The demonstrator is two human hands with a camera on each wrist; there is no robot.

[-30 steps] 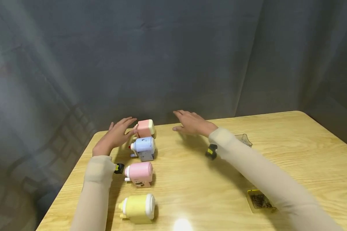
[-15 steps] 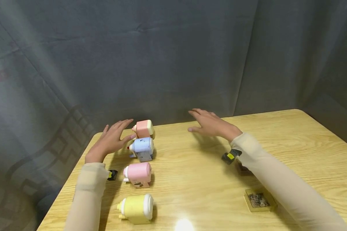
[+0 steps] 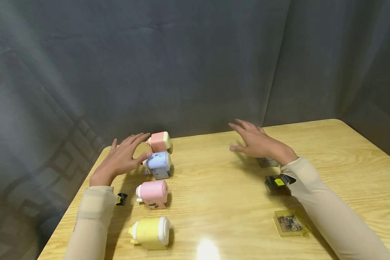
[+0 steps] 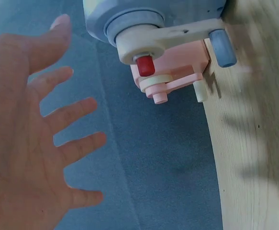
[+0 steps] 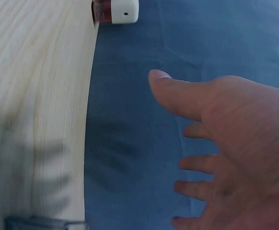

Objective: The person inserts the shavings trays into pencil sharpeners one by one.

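a blue pencil sharpener (image 3: 158,164) stands on the wooden table (image 3: 221,202), second from the far end in a row of four crank sharpeners. its crank end is turned toward the left edge, and in the left wrist view the white crank arm with its red hub (image 4: 145,65) is seen close up. behind it, at the far end of the row, a salmon pink sharpener (image 3: 160,141) is placed, and toward the near edge a pink sharpener (image 3: 153,193) and a yellow sharpener (image 3: 151,232) are lined up, all with cranks facing the same way. the even spacing suggests they were set out deliberately as a row.

the left hand (image 3: 123,157) is held just beside the blue sharpener's crank end, fingers spread and straight, nothing gripped; the thumb tip appears to be at or very near the crank, though contact cannot be told for certain. the spread palm is confirmed in the left wrist view (image 4: 29,148).

the right hand (image 3: 259,143) hovers above the table, well apart from the row, fingers extended and relaxed, nothing held. a small grey clear box (image 3: 268,162) is partly hidden beneath it. nearer the person, a shallow clear tray holding dark shavings (image 3: 290,223) lies on the table. a grey cloth backdrop (image 3: 195,61) hangs behind the table.
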